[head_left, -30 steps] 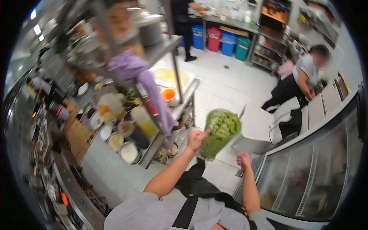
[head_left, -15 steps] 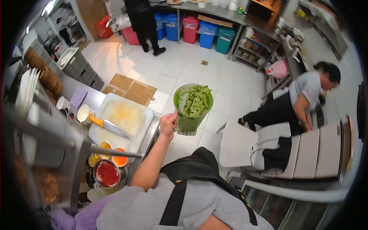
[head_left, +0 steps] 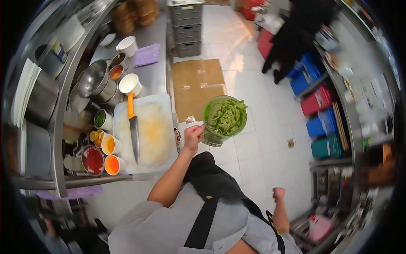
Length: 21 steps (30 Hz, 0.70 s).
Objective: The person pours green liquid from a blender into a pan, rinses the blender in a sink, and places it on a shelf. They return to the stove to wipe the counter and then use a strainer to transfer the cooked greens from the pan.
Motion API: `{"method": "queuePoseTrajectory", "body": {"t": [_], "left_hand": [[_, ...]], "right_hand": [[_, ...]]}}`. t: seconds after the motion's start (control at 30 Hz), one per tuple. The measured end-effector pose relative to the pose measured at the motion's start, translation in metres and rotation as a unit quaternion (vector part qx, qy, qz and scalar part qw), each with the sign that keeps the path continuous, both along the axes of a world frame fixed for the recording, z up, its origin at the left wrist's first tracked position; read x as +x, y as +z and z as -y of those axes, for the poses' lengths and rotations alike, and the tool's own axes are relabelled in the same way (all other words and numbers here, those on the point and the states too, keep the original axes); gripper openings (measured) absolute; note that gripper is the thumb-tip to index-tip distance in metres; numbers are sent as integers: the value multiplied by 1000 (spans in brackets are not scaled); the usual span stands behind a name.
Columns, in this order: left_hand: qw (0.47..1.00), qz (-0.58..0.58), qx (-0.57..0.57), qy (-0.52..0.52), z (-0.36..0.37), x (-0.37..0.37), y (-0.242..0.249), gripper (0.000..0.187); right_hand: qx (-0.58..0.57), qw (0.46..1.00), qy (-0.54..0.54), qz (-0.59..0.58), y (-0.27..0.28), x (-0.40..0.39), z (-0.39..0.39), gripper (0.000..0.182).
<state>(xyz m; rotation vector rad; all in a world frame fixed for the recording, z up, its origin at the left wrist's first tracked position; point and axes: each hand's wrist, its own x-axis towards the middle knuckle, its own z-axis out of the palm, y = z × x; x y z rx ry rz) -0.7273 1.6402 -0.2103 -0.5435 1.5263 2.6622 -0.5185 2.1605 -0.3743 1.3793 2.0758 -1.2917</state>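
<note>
One clear, round pitcher (head_left: 214, 140) of leafy green mixture (head_left: 228, 118), gripped at its side by the closed left hand (head_left: 194, 137), is above white floor tiles (head_left: 266, 139), near a white rectangular cutting board (head_left: 154, 146). The right hand (head_left: 278, 193), well apart, curls nearly shut; whether it holds anything I cannot tell.

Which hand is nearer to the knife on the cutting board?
Left. The left hand, holding the jug, is just beyond the board under the knife; the right hand is much farther to the right.
</note>
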Motion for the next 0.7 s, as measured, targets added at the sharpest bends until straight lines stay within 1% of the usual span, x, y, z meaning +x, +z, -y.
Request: {"method": "queuePoseTrajectory", "body": {"t": [0.03, 0.07, 0.1, 0.13, 0.17, 0.23, 0.27, 0.3, 0.33, 0.37, 0.4, 0.43, 0.47, 0.53, 0.57, 0.6, 0.67, 0.7], "left_hand": [[999, -28, 9, 37, 2, -15, -3, 33], [997, -30, 13, 72, 1, -32, -3, 32], [994, -19, 26, 102, 10, -48, -14, 31], [989, -24, 30, 141, 5, -68, -17, 30], [986, -21, 40, 163, 3, -90, -32, 28], [983, 15, 35, 178, -1, -144, -49, 25], [981, 38, 57, 180, -2, -172, -49, 25], [983, 37, 32, 177, -3, -204, -54, 26], [982, 50, 43, 176, 0, -236, -54, 27], [983, 54, 39, 169, 3, -272, -50, 27], [985, 62, 34, 156, 3, -303, -47, 26], [985, 70, 11, 158, 4, -335, -42, 27], [984, 79, -11, 156, 4, -368, -34, 28], [985, 92, -41, 140, -7, -443, -19, 28], [986, 94, -51, 126, -6, -478, -11, 28], [988, 92, -65, 102, -9, -514, -9, 27], [992, 84, -37, 86, -20, -589, -23, 27], [992, 80, -56, 84, -27, -625, -26, 27]], "right_hand": [[12, 999, 1, -33, 20, -72, -22, 16], [25, 998, 2, -65, 40, -144, -44, 15], [15, 998, 18, -64, 58, -201, -38, 12], [-31, 994, 23, -102, 84, -266, -22, 10], [-30, 991, 37, -125, 94, -320, -9, 11], [-52, 978, 76, -189, 89, -417, 30, 13], [-70, 967, 93, -226, 82, -447, 37, 14], [-97, 950, 169, -245, 54, -471, 31, 10], [-101, 939, 232, -233, 17, -486, 32, 7], [-141, 961, 159, -176, 11, -491, 57, 10], [-112, 979, 153, -77, -40, -484, 46, 16], [-87, 978, 187, 8, -64, -493, 50, 16], [-70, 965, 247, 57, -73, -506, 61, 17], [-40, 934, 344, 91, -80, -551, 77, 20], [-29, 923, 372, 94, -82, -578, 84, 21], [-22, 921, 378, 92, -86, -606, 86, 23], [-3, 916, 390, 94, -95, -668, 87, 26], [6, 913, 396, 93, -102, -701, 85, 28]]}}
